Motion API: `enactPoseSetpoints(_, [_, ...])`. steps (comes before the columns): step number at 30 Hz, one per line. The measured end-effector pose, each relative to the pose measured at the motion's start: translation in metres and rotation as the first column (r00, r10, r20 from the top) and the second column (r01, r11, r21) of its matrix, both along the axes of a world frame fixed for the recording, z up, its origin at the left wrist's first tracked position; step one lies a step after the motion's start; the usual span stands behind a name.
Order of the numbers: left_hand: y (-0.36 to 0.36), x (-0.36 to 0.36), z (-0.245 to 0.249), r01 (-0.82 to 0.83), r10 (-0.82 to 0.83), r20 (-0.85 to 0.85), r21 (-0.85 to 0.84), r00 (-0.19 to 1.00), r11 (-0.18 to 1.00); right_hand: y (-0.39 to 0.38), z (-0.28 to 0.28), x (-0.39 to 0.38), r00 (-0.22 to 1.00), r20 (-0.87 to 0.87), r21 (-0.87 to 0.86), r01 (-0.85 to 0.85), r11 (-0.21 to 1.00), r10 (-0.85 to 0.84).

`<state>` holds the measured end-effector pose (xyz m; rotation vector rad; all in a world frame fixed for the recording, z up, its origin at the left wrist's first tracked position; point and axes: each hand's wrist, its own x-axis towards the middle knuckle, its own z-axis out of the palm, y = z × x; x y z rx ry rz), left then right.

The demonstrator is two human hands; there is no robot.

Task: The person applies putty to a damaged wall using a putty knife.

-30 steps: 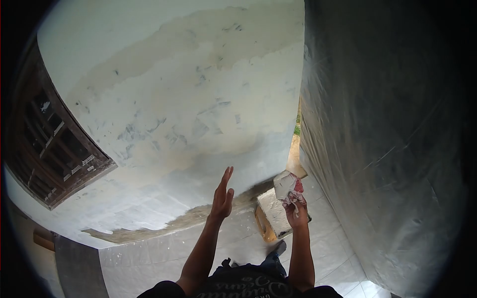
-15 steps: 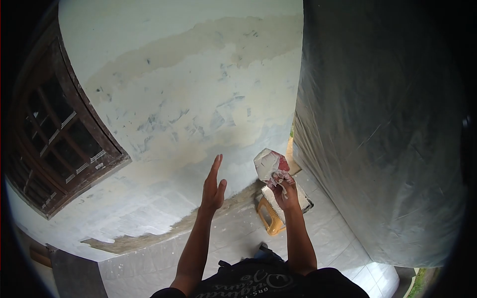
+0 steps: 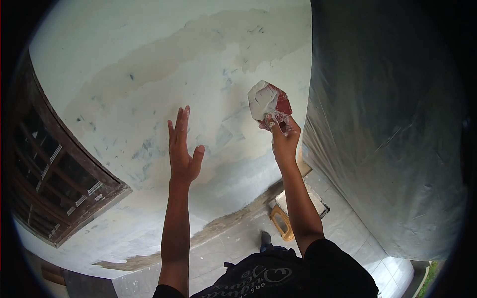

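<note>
My right hand (image 3: pixel 283 135) is closed round a red putty scraper (image 3: pixel 283 103), held up in front of the wall. White putty (image 3: pixel 261 102) covers the left part of its blade and smears my fingers. To the left, my left hand (image 3: pixel 183 149) is raised with fingers stretched and thumb apart, nothing in it, overlapping the wall in this view. The wall (image 3: pixel 213 89) is pale, with beige and grey patches and scattered dark scuffs.
A window (image 3: pixel 64 164) with a dark wooden frame is at the left. Grey plastic sheeting (image 3: pixel 382 124) hangs along the right. Below my right arm, a white putty-smeared tray (image 3: pixel 310 194) rests on a yellow stool (image 3: pixel 281 223) on the tiled floor.
Both hands have risen; the left also moved left and its fingers spread more. The putty scraper has gone up with my right hand, away from the tray. The view has shifted slightly.
</note>
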<state>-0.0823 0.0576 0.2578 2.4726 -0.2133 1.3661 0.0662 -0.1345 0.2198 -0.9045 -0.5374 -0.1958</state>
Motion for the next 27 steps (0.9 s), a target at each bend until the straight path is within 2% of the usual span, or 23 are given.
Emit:
enactPoseSetpoints(1, [0.010,0.009,0.004,-0.061,0.058,0.042,0.058,0.997,0.996,0.012,0.010,0.012,0.973,0.158,0.019,0.169,0.985,-0.170])
enactPoseSetpoints(2, [0.019,0.017,0.006,-0.091,0.084,0.085,0.091,0.993,0.992,0.022,0.014,0.028,0.947,0.238,-0.010,0.223,0.975,-0.214])
enactPoseSetpoints(3, [0.027,0.022,0.007,-0.089,0.081,0.080,0.089,0.993,0.992,0.030,0.019,0.041,0.948,0.234,-0.014,0.226,0.974,-0.216])
enactPoseSetpoints(4, [0.036,0.029,0.009,-0.150,0.132,0.134,0.135,0.982,0.979,0.038,0.027,0.055,0.774,0.480,-0.032,0.485,0.874,-0.412])
enactPoseSetpoints(5, [0.044,0.037,0.011,-0.211,0.176,0.195,0.176,0.965,0.961,0.045,0.035,0.069,0.499,0.691,0.026,0.706,0.708,-0.523])
enactPoseSetpoints(7, [0.060,0.051,0.007,-0.244,0.203,0.223,0.173,0.953,0.954,0.061,0.045,0.095,0.288,0.815,0.093,0.791,0.604,-0.503])
enactPoseSetpoints(9, [0.075,0.060,0.002,-0.304,0.247,0.296,0.167,0.923,0.938,0.070,0.054,0.117,0.177,0.870,0.125,0.823,0.554,-0.460])
enactPoseSetpoints(10, [0.081,0.062,-0.002,-0.323,0.265,0.299,0.163,0.917,0.932,0.075,0.057,0.126,0.174,0.870,0.127,0.826,0.550,-0.461])
enactPoseSetpoints(11, [0.086,0.063,-0.005,-0.316,0.258,0.300,0.163,0.918,0.935,0.080,0.061,0.134,0.102,0.890,0.166,0.836,0.523,-0.445])
enactPoseSetpoints(12, [0.090,0.063,-0.006,-0.346,0.268,0.309,0.234,0.912,0.908,0.083,0.065,0.140,0.029,0.905,0.205,0.844,0.496,-0.424])
enactPoseSetpoints(14, [0.094,0.062,-0.009,-0.386,0.286,0.321,0.314,0.903,0.867,0.089,0.067,0.146,0.021,0.920,0.188,0.852,0.488,-0.391])
enactPoseSetpoints(19, [0.097,0.064,-0.011,-0.363,0.255,0.323,0.338,0.911,0.868,0.093,0.058,0.156,-0.005,0.938,0.181,0.861,0.475,-0.348])
enactPoseSetpoints(23, [0.095,0.063,-0.012,-0.370,0.270,0.307,0.339,0.913,0.865,0.090,0.033,0.154,0.009,0.944,0.161,0.859,0.487,-0.329])
enactPoseSetpoints(25, [0.096,0.066,-0.012,-0.379,0.271,0.329,0.332,0.905,0.863,0.086,0.024,0.154,0.054,0.956,0.102,0.861,0.498,-0.289])
enactPoseSetpoints(27, [0.095,0.068,-0.012,-0.388,0.270,0.352,0.327,0.896,0.862,0.083,0.012,0.156,0.035,0.952,0.127,0.860,0.495,-0.305])
